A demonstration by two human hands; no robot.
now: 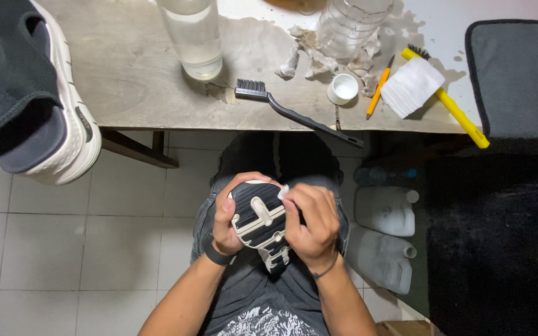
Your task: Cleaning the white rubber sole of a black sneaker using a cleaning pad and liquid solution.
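Left hand [226, 219] has a firm grip round the dark sandal with the white tread [261, 224], sole up over the lap, just below the grey tabletop [138, 81] edge. Right hand [311, 225] pinches a small white wipe [283, 191] against the sole's toe end. I'd say keep the sandal braced and rub in short strokes along the grooves
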